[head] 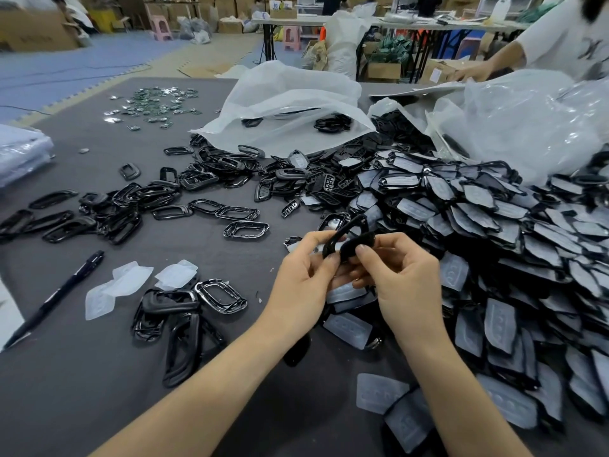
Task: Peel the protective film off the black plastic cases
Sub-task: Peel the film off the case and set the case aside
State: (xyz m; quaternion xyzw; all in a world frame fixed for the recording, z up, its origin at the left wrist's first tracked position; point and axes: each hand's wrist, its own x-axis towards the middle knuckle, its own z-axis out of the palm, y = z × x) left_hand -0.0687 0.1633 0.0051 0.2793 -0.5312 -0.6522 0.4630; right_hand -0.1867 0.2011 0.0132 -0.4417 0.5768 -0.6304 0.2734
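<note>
Both my hands hold black plastic case parts above the grey table (99, 374). My left hand (306, 275) pinches a black frame-shaped case piece (342, 234) between thumb and fingers. My right hand (402, 278) grips a solid black case (357, 245) with its thumb on top. The two pieces touch each other. A big heap of film-covered black cases (494, 232) fills the table's right side. Peeled whitish films (122, 285) lie at the left, beside a small group of bare black cases (184, 311).
A black pen (56, 296) lies at the left. Loose black frames (138, 199) are scattered across the middle, small green-silver parts (158, 103) further back. White and clear plastic bags (290, 103) sit behind the heap. Another person's arm (487, 64) reaches in at the far right.
</note>
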